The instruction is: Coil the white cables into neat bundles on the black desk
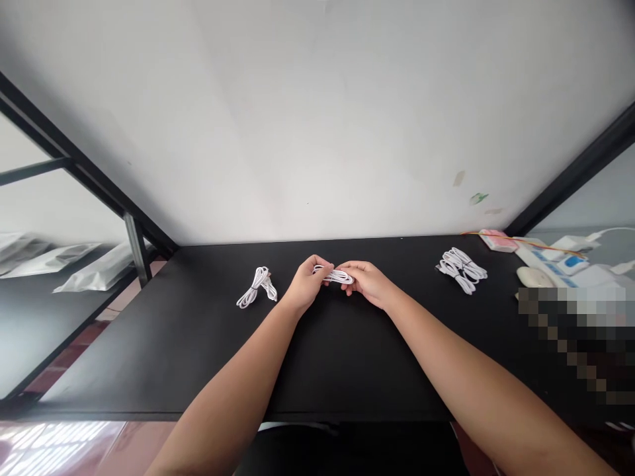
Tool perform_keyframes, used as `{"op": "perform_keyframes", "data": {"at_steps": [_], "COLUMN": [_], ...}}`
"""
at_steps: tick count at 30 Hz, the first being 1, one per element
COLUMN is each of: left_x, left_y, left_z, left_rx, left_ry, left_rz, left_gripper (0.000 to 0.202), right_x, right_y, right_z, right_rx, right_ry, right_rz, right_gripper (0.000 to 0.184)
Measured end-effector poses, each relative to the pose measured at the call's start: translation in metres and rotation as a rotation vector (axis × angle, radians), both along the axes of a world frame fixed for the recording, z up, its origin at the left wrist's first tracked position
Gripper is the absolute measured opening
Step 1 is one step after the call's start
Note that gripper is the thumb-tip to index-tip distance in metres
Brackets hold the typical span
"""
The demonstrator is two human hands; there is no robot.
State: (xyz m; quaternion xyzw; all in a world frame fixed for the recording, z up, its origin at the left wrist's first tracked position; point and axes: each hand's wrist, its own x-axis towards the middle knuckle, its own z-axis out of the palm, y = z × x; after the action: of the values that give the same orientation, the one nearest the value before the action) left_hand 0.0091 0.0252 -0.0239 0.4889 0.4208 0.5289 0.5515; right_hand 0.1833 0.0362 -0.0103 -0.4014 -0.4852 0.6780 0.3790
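Observation:
A white cable (340, 276), coiled into a flat bundle, is held between both hands over the middle of the black table. My left hand (308, 283) pinches its left end, thumb on top. At the bundle's right end, the fingers of my right hand (365, 279) are closed on it. Parts of the coil are hidden behind the fingers. To the left lies a white cable bundle (254, 288), bound with a dark tie. More coiled white cables (462, 268) lie together to the right, also with dark ties.
The black table (208, 357) backs onto a white wall (307, 132). Along its right side are a power strip (546, 259) with plugs, a pale computer mouse (534, 277) and a pink-and-white box (498, 240). Plastic packets (102, 268) lie on another surface beyond the left frame post.

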Motion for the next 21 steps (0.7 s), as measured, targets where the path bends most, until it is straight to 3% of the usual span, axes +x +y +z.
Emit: {"op": "perform_keyframes", "data": {"at_steps": [4,8,12,18,21], "left_x": [0.001,0.001,0.002,0.003,0.003], "left_y": [-0.002,-0.003,-0.004,-0.006,-0.005], "left_z": [0.002,0.004,0.006,0.012,0.011], "left_rx": [0.002,0.039,0.005,-0.017,-0.008], "left_ry": [-0.067,-0.047,-0.085,-0.238,-0.225], "left_rz": [-0.04,-0.08,-0.032,0.016,0.051], "left_gripper": [0.027,0.027,0.03,0.033,0.033], "right_x": [0.004,0.007,0.007,0.005,0.001], "right_y": [-0.001,0.0,0.001,-0.002,-0.005], "right_z": [0.003,0.004,0.0,-0.003,-0.003], "right_rx": [-0.1,-0.101,-0.142,-0.201,-0.168], "right_ry": [0.071,0.082,0.17,0.307,0.31], "right_rz": [0.057,0.124,0.133,0.215,0.221], "right_gripper": [0.013,0.017,0.021,0.047,0.042]}}
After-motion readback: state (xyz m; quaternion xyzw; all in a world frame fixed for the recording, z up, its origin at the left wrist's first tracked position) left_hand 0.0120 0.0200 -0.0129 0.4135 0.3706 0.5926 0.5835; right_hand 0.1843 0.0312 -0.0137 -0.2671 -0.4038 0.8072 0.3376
